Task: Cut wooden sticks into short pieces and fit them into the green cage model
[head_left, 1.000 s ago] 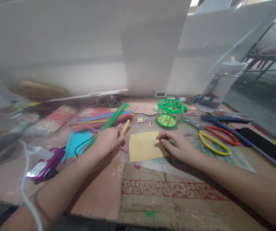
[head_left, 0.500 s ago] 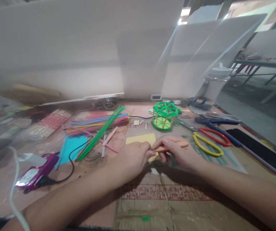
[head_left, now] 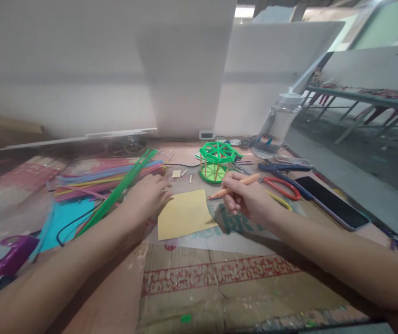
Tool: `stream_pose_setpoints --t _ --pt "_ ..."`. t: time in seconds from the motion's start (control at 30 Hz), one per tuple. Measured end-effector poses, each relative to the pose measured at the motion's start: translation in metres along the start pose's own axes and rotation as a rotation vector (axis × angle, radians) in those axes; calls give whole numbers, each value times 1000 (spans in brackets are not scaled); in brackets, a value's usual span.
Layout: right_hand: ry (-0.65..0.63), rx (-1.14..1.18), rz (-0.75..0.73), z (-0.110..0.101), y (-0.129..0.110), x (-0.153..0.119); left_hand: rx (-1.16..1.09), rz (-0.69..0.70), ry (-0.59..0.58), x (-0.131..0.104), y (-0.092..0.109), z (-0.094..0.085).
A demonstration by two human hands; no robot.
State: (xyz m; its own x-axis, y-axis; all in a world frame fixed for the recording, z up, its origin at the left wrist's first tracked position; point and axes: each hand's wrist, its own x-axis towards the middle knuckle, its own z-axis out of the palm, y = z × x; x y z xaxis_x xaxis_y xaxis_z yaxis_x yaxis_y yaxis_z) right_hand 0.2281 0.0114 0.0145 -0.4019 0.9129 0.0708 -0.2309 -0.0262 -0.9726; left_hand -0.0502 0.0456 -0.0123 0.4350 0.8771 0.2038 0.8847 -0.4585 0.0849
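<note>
My right hand (head_left: pixel 245 197) grips an orange pen (head_left: pixel 218 192) like a writing tool, its tip pointing left over the right edge of a yellow sheet of paper (head_left: pixel 185 215). My left hand (head_left: pixel 146 197) reaches above the sheet's upper left corner, palm down with fingers stretched forward; the underside of that hand is hidden. Beyond the paper lie short pale sticks (head_left: pixel 176 174). Just behind my right hand stands a small green frame model (head_left: pixel 217 160), with octagonal top and base joined by thin wooden posts.
To the left lie green strips (head_left: pixel 115 199), coloured pipe cleaners (head_left: pixel 91 178), blue paper (head_left: pixel 70 218) and a purple glue gun (head_left: pixel 14 260). On the right are red-and-yellow-handled scissors (head_left: pixel 284 188), blue-handled pliers (head_left: pixel 285 168), a phone (head_left: pixel 332 202) and a clear bottle (head_left: pixel 277 125).
My hands have parted: the left has let go of the pen and moved left, while the right keeps it and turned its tip toward the paper. The view has shifted right.
</note>
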Motion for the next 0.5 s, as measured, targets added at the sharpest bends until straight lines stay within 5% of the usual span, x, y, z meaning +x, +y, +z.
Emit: stream_pose_setpoints --t 0.2,0.5 --pt "28 19 51 -16 23 3 -11 128 -50 52 7 13" --pt "17 64 49 -22 42 10 -74 141 -55 76 12 24"
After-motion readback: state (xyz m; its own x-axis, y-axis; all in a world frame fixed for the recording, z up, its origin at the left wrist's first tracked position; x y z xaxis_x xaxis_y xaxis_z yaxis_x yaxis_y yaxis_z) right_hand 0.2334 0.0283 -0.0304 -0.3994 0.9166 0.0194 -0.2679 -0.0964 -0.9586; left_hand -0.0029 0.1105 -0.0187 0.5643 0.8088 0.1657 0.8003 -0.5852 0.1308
